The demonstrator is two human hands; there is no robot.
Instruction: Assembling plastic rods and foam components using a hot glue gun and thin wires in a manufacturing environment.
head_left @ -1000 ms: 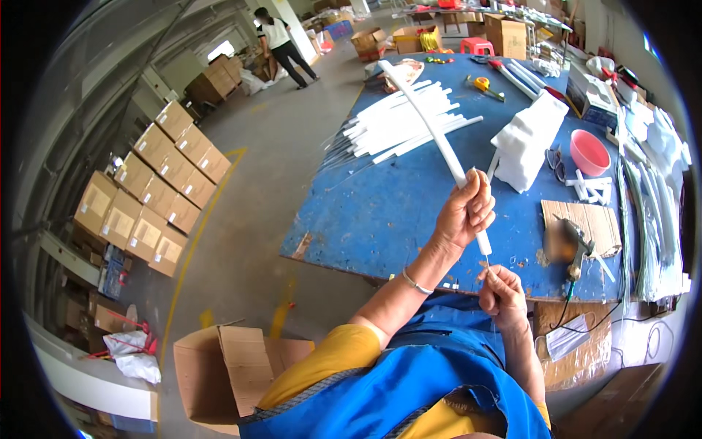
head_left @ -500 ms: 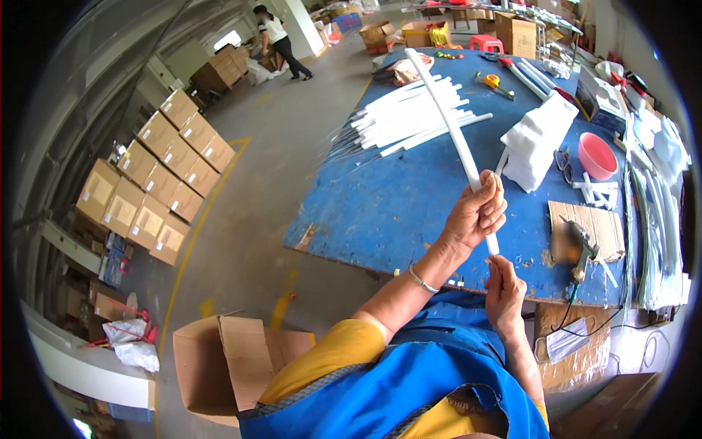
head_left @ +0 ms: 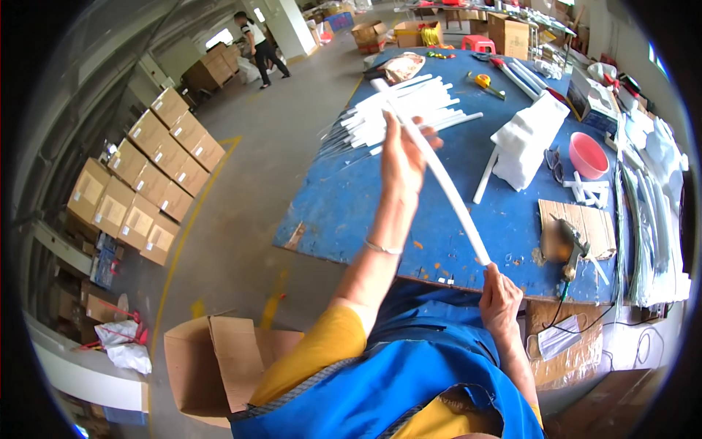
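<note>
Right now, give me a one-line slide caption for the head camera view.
Both hands hold a long white strip over a blue table: left hand farther up it, right hand at its near end.

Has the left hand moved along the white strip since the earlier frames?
Yes. The left hand slid up the white strip, away from the blue table's near edge toward the strip pile.

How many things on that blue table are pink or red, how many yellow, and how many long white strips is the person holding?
Pink or red: 2, the pink bowl and the red stool behind the table
Yellow: 1, the tape measure
White strip in hand: 1, left hand high on it, right hand at its lower end
Total: 4
</note>
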